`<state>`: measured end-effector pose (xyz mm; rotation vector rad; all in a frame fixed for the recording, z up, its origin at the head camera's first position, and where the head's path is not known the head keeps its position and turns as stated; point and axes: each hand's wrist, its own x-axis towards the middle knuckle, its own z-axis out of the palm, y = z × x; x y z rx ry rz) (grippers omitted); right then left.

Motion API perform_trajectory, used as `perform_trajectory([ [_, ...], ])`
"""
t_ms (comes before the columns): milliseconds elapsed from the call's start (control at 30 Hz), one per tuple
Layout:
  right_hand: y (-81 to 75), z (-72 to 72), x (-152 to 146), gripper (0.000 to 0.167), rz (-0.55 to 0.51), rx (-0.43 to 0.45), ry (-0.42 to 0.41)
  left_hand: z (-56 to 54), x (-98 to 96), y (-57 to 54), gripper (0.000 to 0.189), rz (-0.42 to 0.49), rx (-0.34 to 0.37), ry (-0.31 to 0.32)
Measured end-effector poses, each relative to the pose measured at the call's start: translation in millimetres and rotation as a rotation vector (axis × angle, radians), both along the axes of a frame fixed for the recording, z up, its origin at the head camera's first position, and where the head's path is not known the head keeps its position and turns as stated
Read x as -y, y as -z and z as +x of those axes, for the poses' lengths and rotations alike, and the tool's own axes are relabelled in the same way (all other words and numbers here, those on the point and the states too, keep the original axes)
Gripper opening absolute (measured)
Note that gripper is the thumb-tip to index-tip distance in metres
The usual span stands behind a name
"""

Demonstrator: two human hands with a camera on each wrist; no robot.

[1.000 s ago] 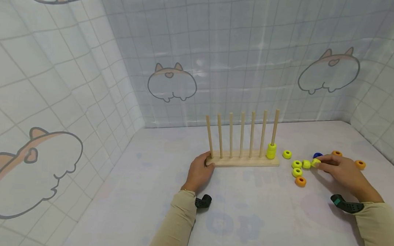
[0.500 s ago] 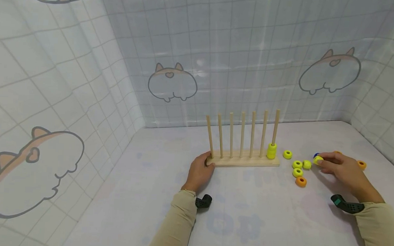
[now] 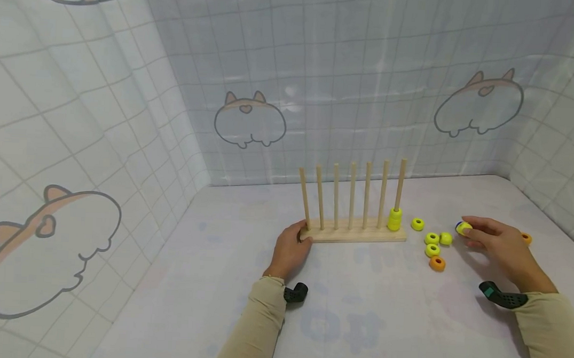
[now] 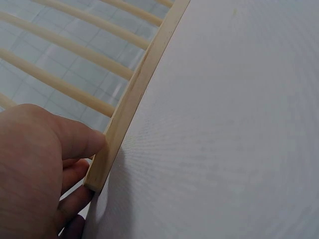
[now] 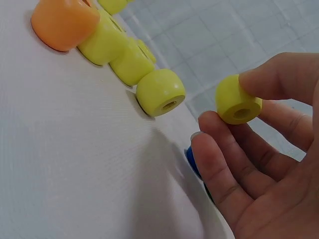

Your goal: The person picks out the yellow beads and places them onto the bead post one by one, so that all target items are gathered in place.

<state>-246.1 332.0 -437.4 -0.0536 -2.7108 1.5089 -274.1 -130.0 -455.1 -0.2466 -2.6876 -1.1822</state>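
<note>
My left hand (image 3: 291, 251) grips the left end of a wooden peg rack (image 3: 356, 235); in the left wrist view the thumb (image 4: 82, 139) lies on the top of the base with fingers curled beneath and behind its end. Upright rods stand along the base, and yellow beads (image 3: 394, 220) are stacked on the rightmost one. To the right, my right hand (image 3: 505, 252) pinches a yellow bead (image 5: 237, 102) between thumb and fingers, its hole showing, raised off the table. A blue bead (image 5: 193, 162) is partly hidden behind those fingers.
Several loose yellow beads (image 3: 432, 239) lie between the rack and my right hand, with an orange bead (image 3: 438, 263) in front of them. Another orange bead (image 3: 526, 238) shows beyond the right hand. A tiled-pattern sheet (image 3: 348, 96) hangs behind the table.
My right hand has lifted the yellow bead slightly up from beside another yellow bead, now overlapping the blue one. The left hand and rack have stayed in place.
</note>
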Motion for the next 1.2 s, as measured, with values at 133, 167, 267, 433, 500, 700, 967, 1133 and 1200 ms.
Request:
perform_trajectory([
  [133,-0.3,-0.4,1,0.065,-0.006,-0.020,-0.010,-0.3,0.0,-0.3,0.051,0.001,0.007,0.002],
  [167,-0.5,-0.3,1,0.064,-0.008,-0.027,-0.012,-0.2,0.0,-0.6,0.051,0.002,0.009,0.002],
  [267,-1.8,0.3,2,0.062,-0.020,-0.038,-0.015,0.2,-0.2,-0.7,0.051,0.007,0.012,0.001],
  [433,-3.5,1.2,3,0.062,-0.085,-0.059,-0.017,2.6,-0.9,-1.8,0.051,0.030,0.016,0.002],
  [500,-3.7,1.5,4,0.062,-0.094,-0.061,-0.013,3.4,-1.0,-2.5,0.051,0.036,0.015,0.005],
  [700,-3.4,1.1,7,0.061,-0.071,-0.048,-0.002,3.3,-0.7,-2.9,0.051,0.032,0.009,0.012],
  [967,-6.2,2.2,9,0.058,-0.098,-0.084,-0.029,2.0,-0.8,-1.8,0.051,0.025,0.024,0.003],
  [1133,-7.6,3.2,12,0.056,-0.115,-0.110,-0.044,2.6,-1.2,-2.9,0.051,0.022,0.020,-0.003],
  [1200,-7.4,3.7,13,0.054,-0.123,-0.116,-0.047,3.1,-1.3,-3.1,0.051,0.022,0.018,-0.003],
])
